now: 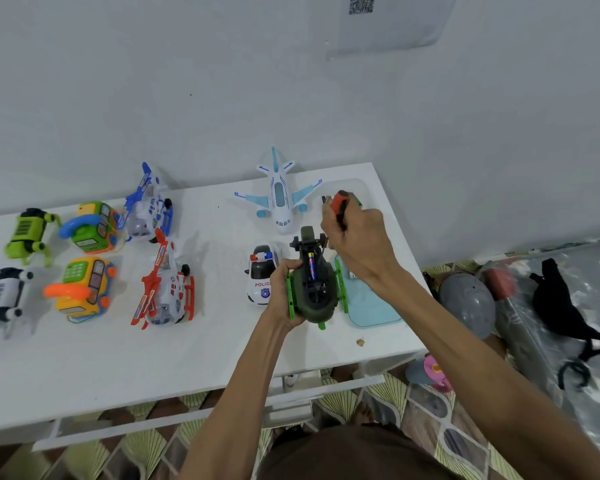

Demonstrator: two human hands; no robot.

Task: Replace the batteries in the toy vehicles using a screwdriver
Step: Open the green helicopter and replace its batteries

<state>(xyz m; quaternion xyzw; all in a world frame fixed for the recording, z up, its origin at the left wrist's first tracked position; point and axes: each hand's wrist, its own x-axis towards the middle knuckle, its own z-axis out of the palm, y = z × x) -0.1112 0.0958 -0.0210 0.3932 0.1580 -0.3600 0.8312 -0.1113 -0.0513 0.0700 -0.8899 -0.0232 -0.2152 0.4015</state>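
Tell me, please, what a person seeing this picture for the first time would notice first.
Probably the two hands near the table's right end: the left hand holds a dark green toy helicopter upside down with a battery showing in its open compartment, while the right hand grips a red-handled screwdriver. Next, the bright toys in two rows at the left of the white table.

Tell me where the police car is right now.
In the head view, the police car sits on the white table, right of centre, just left of the green helicopter and below the white airplane.
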